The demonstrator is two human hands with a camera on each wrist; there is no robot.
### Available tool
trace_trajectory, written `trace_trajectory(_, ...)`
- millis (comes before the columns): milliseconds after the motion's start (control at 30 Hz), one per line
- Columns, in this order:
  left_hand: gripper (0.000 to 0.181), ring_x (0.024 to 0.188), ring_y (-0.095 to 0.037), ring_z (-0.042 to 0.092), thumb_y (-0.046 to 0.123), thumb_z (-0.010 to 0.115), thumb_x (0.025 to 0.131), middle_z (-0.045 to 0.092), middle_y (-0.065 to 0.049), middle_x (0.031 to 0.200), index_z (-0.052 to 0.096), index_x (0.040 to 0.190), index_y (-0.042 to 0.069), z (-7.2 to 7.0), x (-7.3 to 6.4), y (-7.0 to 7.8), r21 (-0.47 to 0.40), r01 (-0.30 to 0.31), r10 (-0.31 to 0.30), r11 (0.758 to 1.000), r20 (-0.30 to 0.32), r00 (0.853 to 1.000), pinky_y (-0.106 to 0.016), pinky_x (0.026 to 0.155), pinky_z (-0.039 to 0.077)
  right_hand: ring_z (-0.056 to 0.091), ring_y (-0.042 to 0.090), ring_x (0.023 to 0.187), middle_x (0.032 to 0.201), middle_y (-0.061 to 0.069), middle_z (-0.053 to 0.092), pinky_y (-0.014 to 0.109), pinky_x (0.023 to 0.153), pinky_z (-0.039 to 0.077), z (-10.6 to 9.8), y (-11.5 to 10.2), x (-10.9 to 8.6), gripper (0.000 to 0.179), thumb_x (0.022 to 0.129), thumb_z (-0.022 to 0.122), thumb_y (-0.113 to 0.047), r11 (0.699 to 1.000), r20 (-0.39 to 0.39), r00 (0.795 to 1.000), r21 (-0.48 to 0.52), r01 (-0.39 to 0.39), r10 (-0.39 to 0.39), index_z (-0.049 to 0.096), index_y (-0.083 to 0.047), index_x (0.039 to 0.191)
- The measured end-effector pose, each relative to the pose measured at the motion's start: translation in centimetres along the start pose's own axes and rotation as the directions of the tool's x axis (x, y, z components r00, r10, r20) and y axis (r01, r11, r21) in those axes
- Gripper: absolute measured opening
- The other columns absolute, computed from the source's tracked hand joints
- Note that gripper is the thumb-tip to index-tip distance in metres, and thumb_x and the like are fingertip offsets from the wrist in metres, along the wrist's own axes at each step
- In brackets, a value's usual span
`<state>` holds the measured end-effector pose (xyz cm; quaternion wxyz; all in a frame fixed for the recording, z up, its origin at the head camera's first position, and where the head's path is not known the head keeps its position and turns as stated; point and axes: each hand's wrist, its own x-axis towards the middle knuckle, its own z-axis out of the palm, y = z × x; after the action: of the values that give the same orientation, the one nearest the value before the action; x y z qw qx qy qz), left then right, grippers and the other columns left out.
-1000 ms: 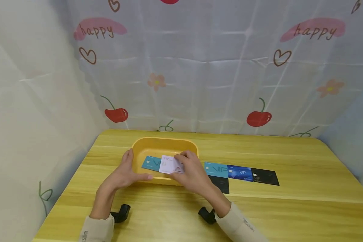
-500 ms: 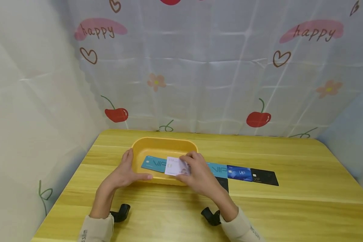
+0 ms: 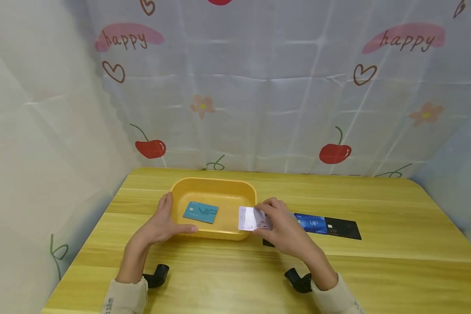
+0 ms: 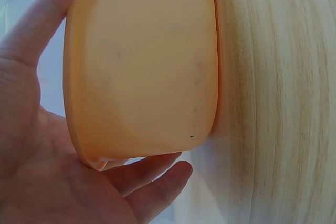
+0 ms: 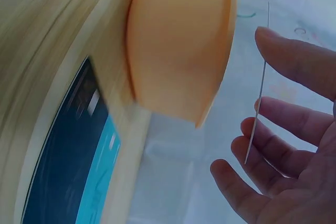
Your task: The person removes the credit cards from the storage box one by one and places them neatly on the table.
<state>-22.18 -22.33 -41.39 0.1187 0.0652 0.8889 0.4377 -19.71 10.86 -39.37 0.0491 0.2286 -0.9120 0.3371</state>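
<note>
1. Right grip (image 3: 284, 229) pinching white card (image 3: 246, 219), thumb on one face, fingertips on the other; card in the air, over the right end of yellow bin (image 3: 216, 187) in head view, apart from it in right wrist view
2. Left grip (image 3: 161, 224) spread round the near-left corner of yellow bin, thumb along near rim, fingers against left wall, probably steadying it
3. Yellow bin sits on surface (image 3: 396, 279), left half, close to far edge; teal card (image 3: 200, 212) flat inside, toward bin's left end
4. Right of bin, row heading for surface's right edge: blue card (image 3: 314, 223) and black card (image 3: 345, 230), end to end; dark card (image 3: 268, 243) mostly hidden by right grip, nearer the near edge; light-blue card (image 5: 102, 177) shows in right wrist view
5. Progress, my read: partway, four cards down on surface, white card not placed yet, teal card left in bin
6. Pose: both forearms reach in from near edge, right one slanting up-left, left one more upright with wrist bent toward bin; black fitting at each wrist
7. Printed sheet (image 3: 239, 109) hangs behind far edge
</note>
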Motion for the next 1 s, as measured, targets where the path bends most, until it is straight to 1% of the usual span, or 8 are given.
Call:
trace_trajectory(100,0.138,0.144,-0.044,0.006,0.044,0.085,0.075,-0.014,-0.026,0.158,-0.018,0.151,-0.006,0.0,0.1,0.1,0.005,-0.004,0.004,1.000,0.002,1.000,-0.058,0.114,0.013,0.050,0.021,0.101,0.114,0.003,0.058,0.037,0.079,0.048,-0.9,1.2,-0.8,0.049,0.078,0.086,-0.014,0.999,-0.004,1.000,-0.051,0.002,-0.002,0.066,-0.003,0.122)
trace_trajectory(300,0.137,0.144,-0.045,0.005,0.046,0.084,0.075,-0.014,-0.028,0.158,-0.017,0.150,-0.008,0.1,0.2,-0.1,0.034,-0.011,0.011,0.999,-0.002,1.000,-0.059,0.114,0.012,0.051,0.024,0.107,0.114,0.003,0.060,0.039,0.083,0.049,-1.9,3.1,-2.0,0.048,0.078,0.086,-0.016,0.994,0.001,1.000,-0.112,-0.016,0.016,0.067,-0.003,0.121)
trace_trajectory(467,0.138,0.143,-0.047,0.005,0.047,0.084,0.075,-0.013,-0.028,0.158,-0.017,0.150,-0.008,0.1,0.1,-0.1,0.040,0.003,-0.003,0.999,-0.005,1.000,-0.060,0.113,0.012,0.051,0.024,0.103,0.112,0.003,0.062,0.037,0.077,0.048,-2.9,4.2,-2.9,0.046,0.077,0.086,-0.015,0.988,-0.005,1.000,-0.152,-0.026,0.026,0.068,-0.003,0.118)
trace_trajectory(567,0.138,0.144,-0.046,0.004,0.047,0.084,0.075,-0.014,-0.028,0.158,-0.017,0.151,-0.007,0.1,0.1,0.0,0.036,0.008,-0.008,0.999,-0.004,1.000,-0.060,0.114,0.012,0.051,0.024,0.101,0.111,0.004,0.062,0.037,0.075,0.048,-3.4,4.7,-3.4,0.046,0.076,0.086,-0.013,0.983,-0.011,0.999,-0.180,-0.043,0.042,0.069,-0.002,0.117)
trace_trajectory(767,0.138,0.144,-0.046,0.003,0.048,0.084,0.075,-0.015,-0.028,0.158,-0.017,0.150,-0.007,0.1,0.1,-0.1,0.031,0.001,-0.001,1.000,-0.001,1.000,-0.060,0.114,0.011,0.051,0.027,0.102,0.113,0.007,0.062,0.041,0.077,0.048,-4.1,5.5,-3.8,0.047,0.075,0.085,-0.008,0.974,-0.006,0.998,-0.219,-0.058,0.058,0.067,0.000,0.118)
trace_trajectory(1000,0.138,0.145,-0.046,-0.001,0.048,0.084,0.075,-0.016,-0.027,0.158,-0.017,0.150,-0.008,0.0,0.1,-0.4,0.040,-0.013,0.013,0.999,-0.005,1.000,-0.060,0.114,0.011,0.052,0.026,0.099,0.108,0.006,0.062,0.043,0.081,0.047,-4.8,6.3,-4.2,0.044,0.075,0.085,-0.010,0.965,0.049,0.998,-0.259,-0.036,0.050,0.067,0.000,0.115)
